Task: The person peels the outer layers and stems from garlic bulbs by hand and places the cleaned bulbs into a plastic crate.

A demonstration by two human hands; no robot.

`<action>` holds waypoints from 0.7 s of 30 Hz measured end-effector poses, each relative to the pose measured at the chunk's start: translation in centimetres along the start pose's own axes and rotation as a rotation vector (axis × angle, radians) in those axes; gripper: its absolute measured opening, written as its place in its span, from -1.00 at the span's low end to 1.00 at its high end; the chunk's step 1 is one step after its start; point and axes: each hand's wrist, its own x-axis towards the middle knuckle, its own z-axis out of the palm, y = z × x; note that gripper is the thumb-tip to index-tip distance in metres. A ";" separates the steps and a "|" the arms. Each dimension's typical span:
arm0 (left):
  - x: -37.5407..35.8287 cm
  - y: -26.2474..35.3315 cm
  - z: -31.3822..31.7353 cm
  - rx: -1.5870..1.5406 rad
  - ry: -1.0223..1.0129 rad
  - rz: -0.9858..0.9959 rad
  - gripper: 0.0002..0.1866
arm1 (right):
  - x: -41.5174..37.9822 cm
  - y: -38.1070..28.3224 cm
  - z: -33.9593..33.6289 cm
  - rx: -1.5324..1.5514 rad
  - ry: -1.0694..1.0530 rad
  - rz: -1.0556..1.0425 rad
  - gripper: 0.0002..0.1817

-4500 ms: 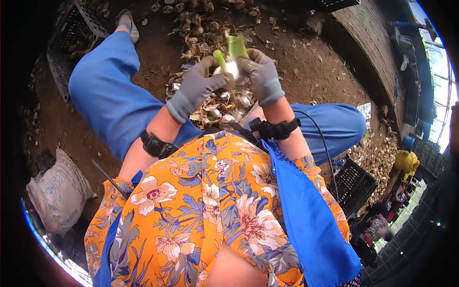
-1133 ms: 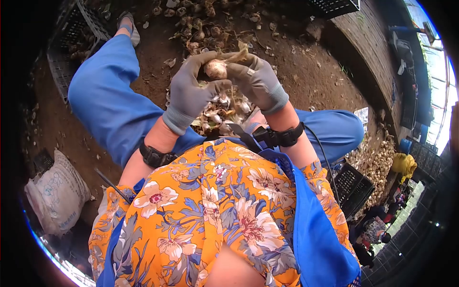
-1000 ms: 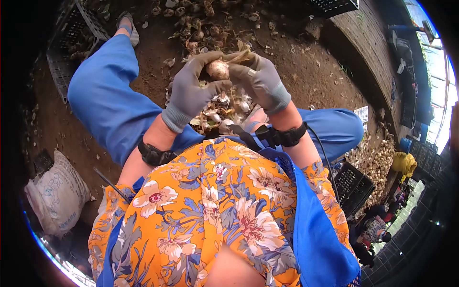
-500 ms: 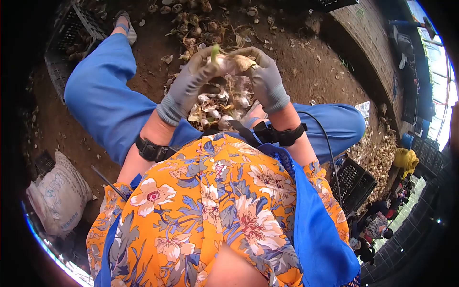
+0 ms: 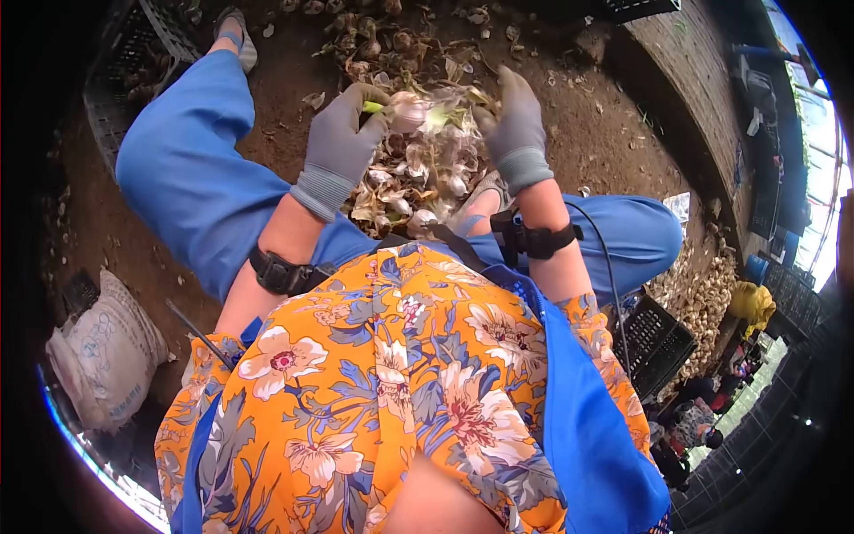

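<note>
Here's our garlic bulb [image 5: 409, 113], upper centre of the frame, beside our left fingertips, its green stem in their narrow pinch. We seem to be stripping skin; another pull would call for steady hold on that stem. Our left hand [image 5: 342, 142] steadies it; our right hand [image 5: 518, 133] is just right of the bulb, fingers partly spread (whether they grip papery skin, we can't tell). Below lie loose husks [image 5: 414, 165].

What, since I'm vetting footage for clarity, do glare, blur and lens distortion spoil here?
Head view: fisheye distortion bows the wooden boards, with black vignetting around the edges; head view: glare bleaches the far-right opening; head view: papery skins beside the garlic bulb look smeared, probably by motion; head view: the sack's printing is too soft to read.
</note>
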 end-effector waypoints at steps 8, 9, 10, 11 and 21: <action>-0.2 1.2 -0.1 0.381 0.051 0.490 -0.75 | -0.5 -6.9 -0.9 0.235 -0.001 -0.483 -0.84; -0.3 1.1 -0.2 0.379 0.038 0.545 -0.73 | -0.6 -7.0 -0.9 0.194 -0.030 -0.492 -0.86; -0.3 1.0 -0.1 0.378 0.034 0.542 -0.73 | -0.6 -7.1 -1.0 0.195 -0.034 -0.488 -0.86; -0.3 0.9 0.0 0.386 0.045 0.595 -0.72 | -0.5 -7.1 -1.2 0.177 -0.043 -0.497 -0.85; -0.3 1.2 0.0 0.157 0.095 0.514 -0.66 | 0.5 -0.3 2.3 -0.214 -0.568 0.006 -0.77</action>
